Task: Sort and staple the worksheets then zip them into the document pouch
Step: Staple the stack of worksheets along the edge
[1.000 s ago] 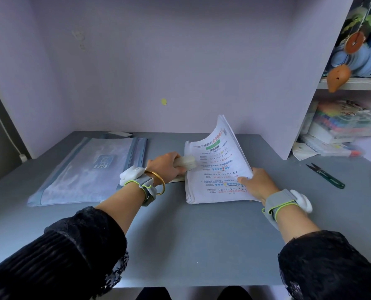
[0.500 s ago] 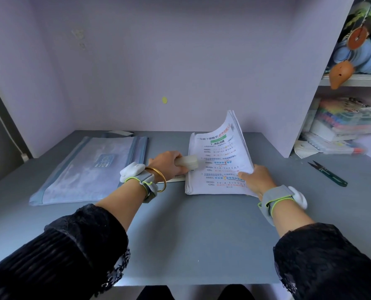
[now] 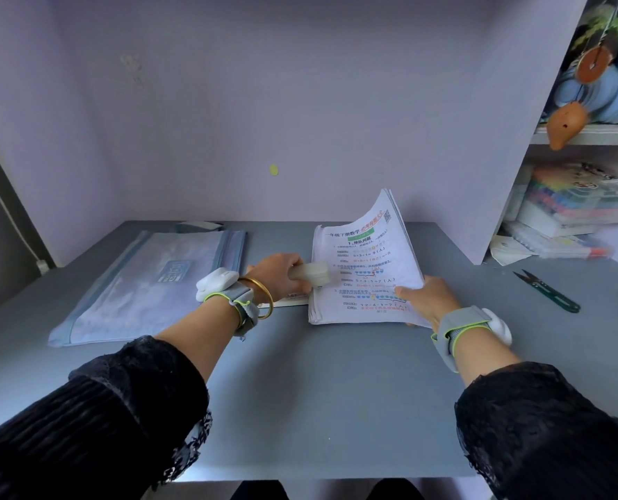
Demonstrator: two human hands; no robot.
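Grey desk [image 3: 336, 391]: I log five items on its top.
Left: blue-grey document pouch [image 3: 137, 286], lying flat, zip edge toward the middle. Centre-right: stack of worksheets [image 3: 365, 254], print up, near edge on the desk, far right corner curled upward. Touching its left edge: thin pale pad or sheet [image 3: 293, 302], mostly hidden. Right, well apart: green-handled snips [image 3: 547, 292], flat, blades pointing away. Behind the pouch: small pale flat object [image 3: 199, 225], which I cannot identify.
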